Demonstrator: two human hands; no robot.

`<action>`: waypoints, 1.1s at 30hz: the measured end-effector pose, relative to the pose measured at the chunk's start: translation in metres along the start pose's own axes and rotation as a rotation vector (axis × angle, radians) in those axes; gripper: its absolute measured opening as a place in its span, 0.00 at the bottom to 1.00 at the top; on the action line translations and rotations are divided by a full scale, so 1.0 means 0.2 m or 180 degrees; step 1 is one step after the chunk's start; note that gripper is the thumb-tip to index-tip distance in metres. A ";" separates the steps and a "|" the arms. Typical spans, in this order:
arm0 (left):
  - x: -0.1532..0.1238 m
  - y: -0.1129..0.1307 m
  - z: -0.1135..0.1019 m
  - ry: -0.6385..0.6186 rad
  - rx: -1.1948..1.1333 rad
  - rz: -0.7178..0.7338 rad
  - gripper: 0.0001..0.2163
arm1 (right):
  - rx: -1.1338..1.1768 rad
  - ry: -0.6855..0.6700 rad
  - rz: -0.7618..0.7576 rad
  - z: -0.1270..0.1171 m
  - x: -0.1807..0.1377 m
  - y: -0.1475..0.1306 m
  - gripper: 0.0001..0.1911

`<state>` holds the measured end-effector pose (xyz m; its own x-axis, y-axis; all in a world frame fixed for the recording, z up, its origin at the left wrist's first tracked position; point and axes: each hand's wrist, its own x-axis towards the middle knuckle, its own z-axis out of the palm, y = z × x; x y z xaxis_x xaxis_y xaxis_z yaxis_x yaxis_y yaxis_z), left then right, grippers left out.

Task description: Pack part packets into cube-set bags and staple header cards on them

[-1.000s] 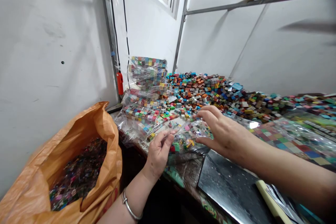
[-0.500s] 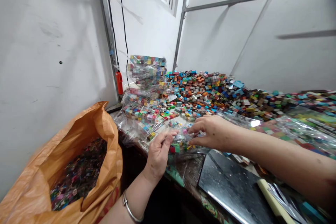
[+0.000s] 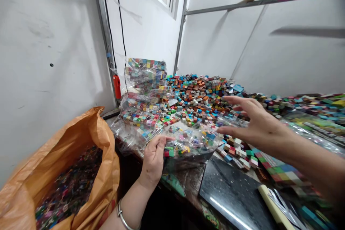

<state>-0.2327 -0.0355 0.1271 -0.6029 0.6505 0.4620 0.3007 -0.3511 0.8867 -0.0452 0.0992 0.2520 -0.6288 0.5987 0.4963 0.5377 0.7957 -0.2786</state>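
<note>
Here, the left hand (image 3: 153, 158) has its thumb and forefinger pressed together, pinching the left edge of a clear bag (image 3: 198, 141). The bag lies near the front of the table (image 3: 190, 179), with small bright pieces showing through its film. The right hand (image 3: 250, 122) is spread, thumb and fingers well apart and nothing between them; its thumb tip is beside the bag's right end, and I cannot tell whether the two touch. Below that hand lie loose blocks (image 3: 238, 153), many of them white, and just nearer is a black slab (image 3: 229, 194) with a pale yellow bar (image 3: 272, 205) by its right edge.

Behind the bag rises a heap (image 3: 199, 91) of coloured blocks, with film-wrapped stacks (image 3: 147, 75) to its left. An orange sack (image 3: 109, 143) stands open at the far left, small mixed pieces inside. A metal bracelet (image 3: 122, 216) circles the left wrist.
</note>
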 end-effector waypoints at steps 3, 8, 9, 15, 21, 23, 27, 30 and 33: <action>0.02 -0.01 0.00 0.0072 -0.0100 -0.0032 0.13 | 0.1004 -0.0537 0.0975 0.04 -0.07 0.11 0.50; 0.04 -0.02 0.00 0.0137 -0.0076 -0.0029 0.13 | 0.2241 -0.0950 0.1222 0.19 -0.09 0.10 0.32; 0.04 -0.02 -0.01 0.0138 -0.0064 -0.0023 0.13 | 0.2321 -0.0945 0.1183 0.19 -0.07 0.07 0.25; 0.10 0.02 -0.07 0.0316 -0.0286 -0.0141 0.13 | 0.2583 -0.0414 0.1080 0.13 -0.01 0.00 0.14; 0.10 -0.03 -0.12 0.0133 -0.0475 -0.0419 0.13 | 0.3056 -0.0401 0.1300 0.19 -0.09 0.00 0.13; 0.08 -0.06 -0.14 0.0158 -0.0466 -0.0504 0.14 | 0.2906 -0.0566 0.1278 0.19 -0.11 -0.01 0.14; 0.06 -0.07 -0.16 0.0026 -0.0519 -0.0496 0.14 | 0.2060 -0.0680 0.0750 0.10 -0.12 -0.06 0.20; 0.06 -0.06 -0.17 -0.0049 -0.0469 -0.0428 0.13 | 0.0855 -0.0569 -0.0154 0.02 -0.08 -0.09 0.21; 0.05 -0.04 -0.18 -0.0136 -0.0419 -0.0419 0.13 | 0.0016 -0.0710 -0.0949 -0.01 -0.03 -0.11 0.15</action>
<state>-0.2671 -0.0498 0.1245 -0.5978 0.7236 0.3450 0.1204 -0.3444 0.9311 -0.0521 0.0786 0.2576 -0.8646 0.3453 0.3649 0.3100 0.9383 -0.1533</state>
